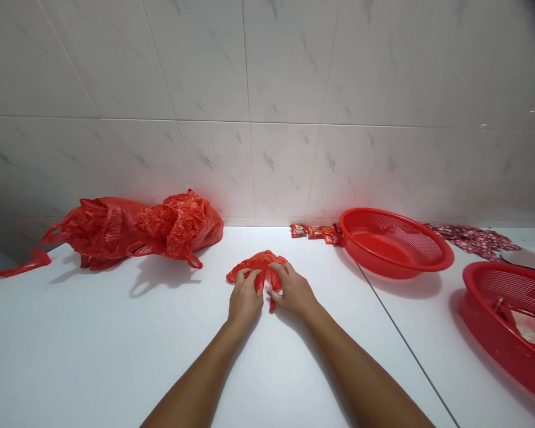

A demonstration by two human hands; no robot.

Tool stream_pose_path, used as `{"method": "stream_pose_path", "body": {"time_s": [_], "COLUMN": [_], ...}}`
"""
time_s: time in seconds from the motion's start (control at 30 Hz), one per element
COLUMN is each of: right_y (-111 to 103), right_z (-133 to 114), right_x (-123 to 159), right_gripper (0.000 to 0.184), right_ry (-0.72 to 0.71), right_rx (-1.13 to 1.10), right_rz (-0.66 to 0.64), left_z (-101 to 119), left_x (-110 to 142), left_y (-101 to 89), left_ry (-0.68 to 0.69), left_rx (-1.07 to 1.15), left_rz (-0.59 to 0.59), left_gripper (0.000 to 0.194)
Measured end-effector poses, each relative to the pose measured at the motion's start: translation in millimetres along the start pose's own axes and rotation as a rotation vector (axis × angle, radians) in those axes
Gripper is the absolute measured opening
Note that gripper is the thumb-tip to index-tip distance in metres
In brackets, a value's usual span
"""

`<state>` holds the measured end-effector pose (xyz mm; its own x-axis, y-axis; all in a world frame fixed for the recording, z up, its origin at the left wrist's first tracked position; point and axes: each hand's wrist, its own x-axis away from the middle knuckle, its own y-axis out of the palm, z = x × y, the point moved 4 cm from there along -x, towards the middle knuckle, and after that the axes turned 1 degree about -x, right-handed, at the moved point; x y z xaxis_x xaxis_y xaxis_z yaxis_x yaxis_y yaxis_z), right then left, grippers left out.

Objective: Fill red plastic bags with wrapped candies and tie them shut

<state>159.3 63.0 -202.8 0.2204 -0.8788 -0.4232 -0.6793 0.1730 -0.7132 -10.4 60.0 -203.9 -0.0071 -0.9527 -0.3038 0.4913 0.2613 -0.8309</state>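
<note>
Hands [246,303] (two), nearly closed, both pinch one crumpled red bag [257,261] on the surface [116,345]. Two bulging bags [173,232] lie left; two baskets [395,271] stand right.

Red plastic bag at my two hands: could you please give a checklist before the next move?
1. Left hand on the red plastic bag: ok, fingers touch it.
2. Right hand on the bag: ok, fingers touch it.
3. Bag on the white table: ok.
4. Bag smoothed flat: not ok, crumpled.
5. Rear red basket away from the hands: ok, apart.
6. Bag's contents, if any: cannot tell.
</note>
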Motion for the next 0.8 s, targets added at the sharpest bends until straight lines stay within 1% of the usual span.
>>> {"method": "stream_pose_path", "body": {"time_s": [0.1,0.17,0.23,0.3,0.4,0.5,0.57,0.63,0.7,0.73,0.8], "right_y": [11.6,9.8,2.9,-5.9,-15.7,-13.6,-5.6,4.2,12.0,14.4,15.9], "right_z": [13.7,28.7,42.9,51.4,46.8,25.5,9.3,-2.2,-6.1,-5.3,-0.6], "right_x": [0.4,0.2,0.2,0.0,-1.4,-3.7,-5.0,-6.1,-7.6,-8.4,-9.5], "right_gripper": [0.064,0.058,0.048,0.042,0.037,0.037,0.039,0.04,0.039,0.039,0.038], "right_ry": [0.141,0.191,0.226,0.257,0.236,0.1,-0.023,-0.109,-0.131,-0.119,-0.085], "right_rx": [0.087,0.095,0.114,0.131,0.127,0.072,0.017,-0.028,-0.051,-0.054,-0.055], "right_rz": [-0.071,-0.063,-0.035,0.01,0.1,0.141,0.128,0.119,0.13,0.142,0.162], "left_z": [-9.6,-17.0,-24.6,-30.6,-31.4,-19.7,-7.8,3.5,10.8,12.2,11.4], "left_x": [-4.8,-9.4,-14.0,-17.4,-18.3,-12.6,-5.8,1.9,8.3,10.4,11.9], "left_y": [-4.1,-9.5,-15.7,-20.3,-20.1,-10.9,-2.3,5.7,10.5,11.5,11.6], "left_ry": [-0.031,-0.06,-0.091,-0.113,-0.094,0.003,0.104,0.223,0.331,0.368,0.405], "left_rx": [-0.045,-0.095,-0.144,-0.178,-0.197,-0.173,-0.135,-0.085,-0.019,0.015,0.075], "left_rz": [-0.016,-0.019,-0.018,-0.018,-0.048,-0.104,-0.146,-0.189,-0.21,-0.21,-0.197], "left_gripper": [0.054,0.06,0.067,0.072,0.079,0.078,0.076,0.071,0.068,0.071,0.084]}}
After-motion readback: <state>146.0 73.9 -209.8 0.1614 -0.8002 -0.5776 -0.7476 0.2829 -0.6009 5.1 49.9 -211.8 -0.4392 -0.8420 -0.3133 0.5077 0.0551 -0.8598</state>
